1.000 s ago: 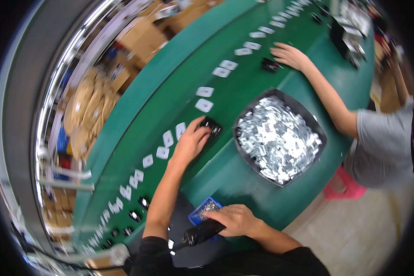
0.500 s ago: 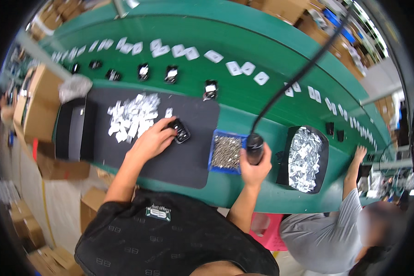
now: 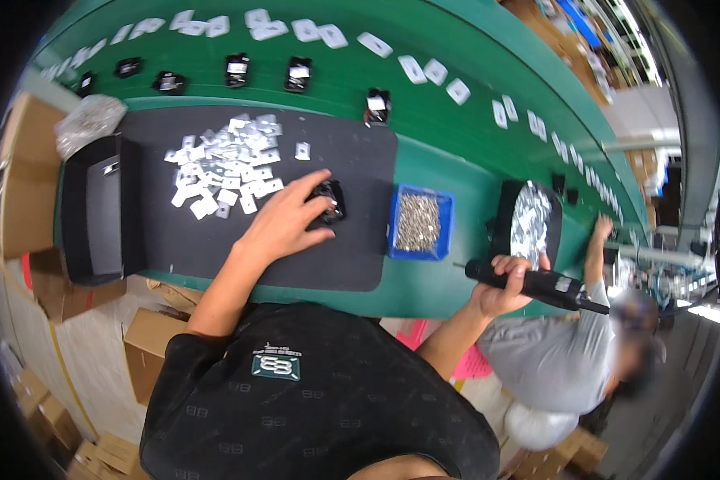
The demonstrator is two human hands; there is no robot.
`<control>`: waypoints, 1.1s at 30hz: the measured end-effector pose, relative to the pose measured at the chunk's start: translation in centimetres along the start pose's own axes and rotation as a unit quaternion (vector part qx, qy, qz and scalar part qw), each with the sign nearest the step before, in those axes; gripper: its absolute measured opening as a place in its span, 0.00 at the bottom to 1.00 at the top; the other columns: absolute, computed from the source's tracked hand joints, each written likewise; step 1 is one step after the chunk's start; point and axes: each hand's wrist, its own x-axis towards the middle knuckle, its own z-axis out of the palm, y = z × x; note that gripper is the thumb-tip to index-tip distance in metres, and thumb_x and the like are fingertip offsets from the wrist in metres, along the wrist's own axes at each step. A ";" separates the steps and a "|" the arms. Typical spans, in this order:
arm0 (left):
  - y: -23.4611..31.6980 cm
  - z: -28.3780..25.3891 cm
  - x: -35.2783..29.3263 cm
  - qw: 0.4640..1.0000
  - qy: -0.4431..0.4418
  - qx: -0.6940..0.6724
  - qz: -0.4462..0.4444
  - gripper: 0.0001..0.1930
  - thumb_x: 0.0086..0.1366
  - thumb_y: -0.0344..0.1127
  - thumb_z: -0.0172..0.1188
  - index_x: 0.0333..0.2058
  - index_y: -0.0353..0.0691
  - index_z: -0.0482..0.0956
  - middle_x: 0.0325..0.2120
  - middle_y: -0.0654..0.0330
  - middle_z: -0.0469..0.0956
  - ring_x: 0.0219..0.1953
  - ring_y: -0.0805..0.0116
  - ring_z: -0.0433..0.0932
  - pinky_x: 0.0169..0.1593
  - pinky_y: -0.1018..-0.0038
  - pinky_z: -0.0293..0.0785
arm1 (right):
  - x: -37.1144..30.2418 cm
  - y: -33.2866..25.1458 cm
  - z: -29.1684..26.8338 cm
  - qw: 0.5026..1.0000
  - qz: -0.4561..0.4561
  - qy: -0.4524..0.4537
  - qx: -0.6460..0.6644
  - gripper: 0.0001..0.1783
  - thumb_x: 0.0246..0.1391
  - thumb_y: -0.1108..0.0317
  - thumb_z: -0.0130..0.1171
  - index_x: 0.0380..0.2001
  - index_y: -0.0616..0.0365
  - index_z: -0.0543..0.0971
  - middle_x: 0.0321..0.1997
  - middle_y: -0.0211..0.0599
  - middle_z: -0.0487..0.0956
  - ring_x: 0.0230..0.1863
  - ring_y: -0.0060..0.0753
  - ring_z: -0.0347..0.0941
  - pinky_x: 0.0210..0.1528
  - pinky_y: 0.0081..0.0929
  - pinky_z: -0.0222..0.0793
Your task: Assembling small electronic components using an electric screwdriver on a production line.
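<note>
On the black mat (image 3: 328,270), my left hand (image 3: 288,214) is closed around a small black plastic housing (image 3: 334,200), thumb on its near side and fingers over the rest, hiding part of it. My right hand (image 3: 500,294) grips a black electric screwdriver (image 3: 540,285), which lies nearly level, its bit pointing left and its cord end right. A small flat white piece (image 3: 302,151) lies just beyond my left hand. Further left is a heap of white and silvery flat pieces (image 3: 228,170). Between my hands stands a blue tray (image 3: 422,256) of small metal screws (image 3: 418,222).
A black bin (image 3: 502,216) of silvery pieces stands right, another black bin (image 3: 104,216) left. Several black housings (image 3: 298,74) and white pieces (image 3: 374,44) line the green surface (image 3: 456,128) beyond. A co-worker (image 3: 552,356) in grey sits at right, arm extended.
The screwdriver has swung from upright over the blue tray to nearly level, further right and nearer me. My left hand stays at the black housing, its fingers now covering more. The view has shifted.
</note>
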 end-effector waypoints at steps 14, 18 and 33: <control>-0.4 0.7 0.2 0.999 0.024 -0.034 0.016 0.15 0.46 0.27 0.70 0.36 0.39 0.83 0.58 0.51 0.67 0.52 0.53 0.74 0.49 0.64 0.77 | -0.5 4.3 5.1 0.998 -0.045 -0.008 0.032 0.30 0.53 0.71 0.58 0.56 0.59 0.58 0.21 0.32 0.68 0.20 0.24 0.64 0.25 0.28 0.67; 0.2 -0.4 0.1 0.999 0.021 -0.038 -0.006 0.21 0.44 0.28 0.70 0.42 0.41 0.80 0.58 0.52 0.66 0.53 0.53 0.72 0.52 0.64 0.72 | -0.4 5.7 6.2 0.998 -0.052 -0.011 0.038 0.30 0.52 0.71 0.58 0.56 0.60 0.58 0.22 0.32 0.68 0.21 0.24 0.65 0.26 0.29 0.68; -2.4 -3.9 -3.1 0.974 0.079 0.105 -0.186 0.18 0.49 0.29 0.68 0.41 0.37 0.77 0.40 0.55 0.73 0.44 0.52 0.74 0.47 0.64 0.71 | -0.3 4.6 6.7 0.995 -0.046 -0.036 0.085 0.30 0.55 0.69 0.55 0.58 0.55 0.57 0.25 0.31 0.70 0.22 0.24 0.65 0.26 0.27 0.66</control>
